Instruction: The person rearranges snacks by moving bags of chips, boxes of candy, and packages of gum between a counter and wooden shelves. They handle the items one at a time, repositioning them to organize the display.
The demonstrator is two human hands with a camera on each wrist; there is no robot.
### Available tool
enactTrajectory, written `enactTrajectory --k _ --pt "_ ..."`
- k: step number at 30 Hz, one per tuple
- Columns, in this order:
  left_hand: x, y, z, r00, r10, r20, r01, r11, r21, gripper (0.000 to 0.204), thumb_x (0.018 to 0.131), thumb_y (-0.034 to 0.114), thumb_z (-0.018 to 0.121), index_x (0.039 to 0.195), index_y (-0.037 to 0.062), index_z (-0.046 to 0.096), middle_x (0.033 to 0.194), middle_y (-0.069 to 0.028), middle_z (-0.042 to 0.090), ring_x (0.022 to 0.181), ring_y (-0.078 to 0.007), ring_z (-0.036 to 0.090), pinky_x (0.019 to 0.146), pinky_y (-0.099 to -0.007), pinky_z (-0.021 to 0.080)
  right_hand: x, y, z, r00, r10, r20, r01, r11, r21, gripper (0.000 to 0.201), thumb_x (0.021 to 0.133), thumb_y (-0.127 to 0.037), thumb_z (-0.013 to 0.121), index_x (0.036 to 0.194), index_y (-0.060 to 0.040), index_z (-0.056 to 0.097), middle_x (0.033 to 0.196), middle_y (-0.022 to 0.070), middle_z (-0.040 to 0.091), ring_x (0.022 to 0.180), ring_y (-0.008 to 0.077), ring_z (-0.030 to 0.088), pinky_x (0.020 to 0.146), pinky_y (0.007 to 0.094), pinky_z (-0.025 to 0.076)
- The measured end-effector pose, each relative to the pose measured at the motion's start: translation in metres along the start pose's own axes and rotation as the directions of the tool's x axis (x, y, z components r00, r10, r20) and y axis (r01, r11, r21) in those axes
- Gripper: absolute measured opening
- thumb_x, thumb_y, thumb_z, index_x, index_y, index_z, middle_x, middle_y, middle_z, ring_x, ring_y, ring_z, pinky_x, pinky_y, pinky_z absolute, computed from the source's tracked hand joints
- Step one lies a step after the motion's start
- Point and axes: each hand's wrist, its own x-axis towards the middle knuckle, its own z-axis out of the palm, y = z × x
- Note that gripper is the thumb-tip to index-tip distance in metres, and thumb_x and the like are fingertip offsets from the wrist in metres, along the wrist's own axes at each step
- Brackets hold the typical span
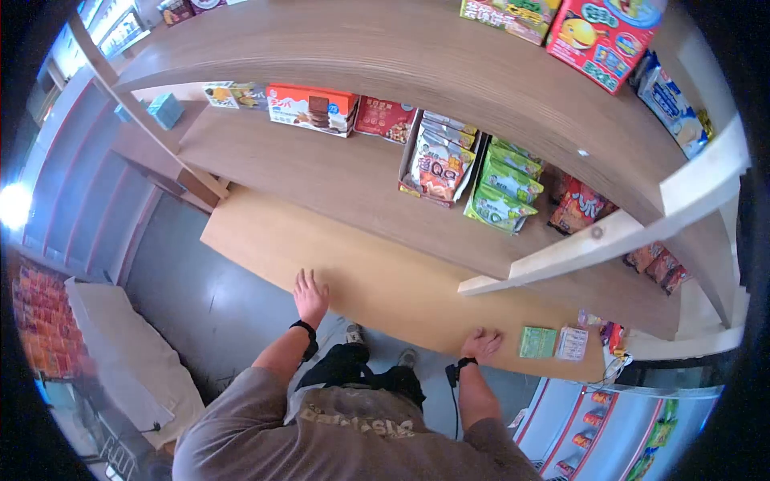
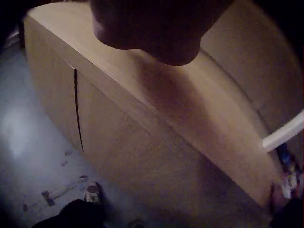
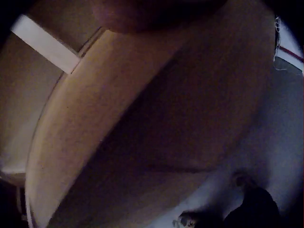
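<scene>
A light wooden counter [image 1: 377,268] runs below the shelves in the head view. On its front edge, left of the middle, rests the left hand [image 1: 310,297], fingers extended and holding nothing. Farther right, the right hand [image 1: 481,345] lies at the same edge with relaxed fingers, also holding nothing. Just to its right are a green packet [image 1: 537,342] and a white packet [image 1: 572,343], not touched by it. In the left wrist view the left hand [image 2: 147,28] is a dark shape over the counter [image 2: 190,104]; the right wrist view shows little of the right hand [image 3: 137,14].
Above the counter, a shelf [image 1: 321,172] holds a red-and-white box [image 1: 311,110], brown-and-white pouches [image 1: 439,164] and green pouches [image 1: 504,186]. A pale wooden brace [image 1: 593,240] slants down to the counter. Cables [image 1: 616,367] hang at its right end. Shelving with snacks stands lower right.
</scene>
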Motion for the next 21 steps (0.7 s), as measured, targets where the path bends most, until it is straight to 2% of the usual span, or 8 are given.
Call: enactTrajectory --k 2,4,6,8,10,12,14,21 --pt "0.007 -0.002 0.014 0.956 0.264 0.129 -0.273 0.960 0.059 0.060 0.082 0.032 0.055 0.131 0.0011 0.038 0.138 -0.0261 0.032 0.129 -0.0415 0.028 0.106 -0.0507 0.024 0.001 -0.008 0.002 0.997 -0.013 -0.082 0.009 0.999 -0.043 0.052 0.091 -0.037 0.043 0.128 -0.0010 0.041 0.134 0.0214 0.040 0.127 0.0345 0.035 0.106 0.0469 0.027" --pt "0.006 -0.001 0.035 0.943 0.304 0.134 -0.310 0.950 0.024 0.061 0.082 0.032 0.055 0.132 0.0013 0.038 0.139 -0.0256 0.030 0.130 -0.0413 0.026 0.107 -0.0513 0.022 -0.002 -0.022 -0.019 0.988 -0.042 -0.151 0.030 0.996 -0.080 0.053 0.090 -0.037 0.043 0.126 0.0015 0.042 0.130 0.0234 0.044 0.125 0.0374 0.037 0.105 0.0493 0.028" --pt "0.009 -0.004 0.045 0.918 0.366 0.151 -0.369 0.929 -0.011 0.061 0.082 0.032 0.055 0.132 0.0015 0.037 0.140 -0.0251 0.029 0.132 -0.0411 0.024 0.108 -0.0519 0.021 0.001 -0.031 -0.029 0.998 0.022 -0.053 -0.025 0.999 -0.047 0.055 0.089 -0.038 0.043 0.126 0.0025 0.042 0.131 0.0238 0.043 0.125 0.0384 0.037 0.105 0.0497 0.028" --pt "0.006 0.006 0.051 0.921 0.365 0.136 -0.375 0.925 0.058 0.063 0.082 0.035 0.054 0.132 0.0016 0.037 0.141 -0.0241 0.028 0.132 -0.0410 0.023 0.108 -0.0521 0.019 0.003 -0.028 -0.032 0.996 0.090 0.022 -0.090 0.995 -0.037 0.056 0.089 -0.038 0.043 0.127 0.0035 0.042 0.131 0.0241 0.043 0.124 0.0395 0.037 0.105 0.0502 0.027" --pt "0.007 0.013 0.054 0.927 0.337 0.168 -0.345 0.938 0.021 0.063 0.082 0.036 0.053 0.133 0.0024 0.037 0.142 -0.0238 0.027 0.133 -0.0402 0.022 0.109 -0.0516 0.016 0.002 -0.024 -0.026 0.999 -0.031 -0.029 0.027 0.991 -0.134 0.055 0.088 -0.037 0.046 0.126 0.0026 0.044 0.134 0.0231 0.040 0.125 0.0368 0.038 0.105 0.0483 0.027" --pt "0.010 0.012 0.060 0.931 0.348 0.109 -0.354 0.934 0.040 0.062 0.083 0.036 0.052 0.133 0.0029 0.037 0.142 -0.0233 0.027 0.134 -0.0390 0.021 0.110 -0.0511 0.014 0.002 -0.021 -0.023 0.999 0.008 -0.041 -0.012 0.996 -0.090 0.055 0.088 -0.037 0.045 0.128 0.0017 0.043 0.135 0.0229 0.039 0.126 0.0367 0.035 0.105 0.0482 0.026" --pt "0.011 0.021 0.056 0.932 0.336 0.139 -0.346 0.937 0.055 0.061 0.083 0.036 0.051 0.133 0.0028 0.037 0.143 -0.0230 0.027 0.134 -0.0381 0.021 0.110 -0.0510 0.013 0.004 -0.032 -0.036 0.995 0.075 0.059 -0.071 0.996 -0.061 0.056 0.089 -0.038 0.045 0.129 0.0003 0.042 0.136 0.0228 0.037 0.128 0.0360 0.033 0.106 0.0480 0.025" --pt "0.008 0.025 0.061 0.940 0.331 0.087 -0.340 0.930 0.139 0.061 0.083 0.038 0.048 0.132 0.0024 0.039 0.142 -0.0223 0.029 0.133 -0.0372 0.023 0.109 -0.0506 0.014 0.003 -0.034 -0.036 0.992 0.103 0.078 -0.102 0.995 -0.021 0.054 0.089 -0.037 0.045 0.129 0.0000 0.042 0.136 0.0231 0.037 0.127 0.0365 0.034 0.107 0.0481 0.024"
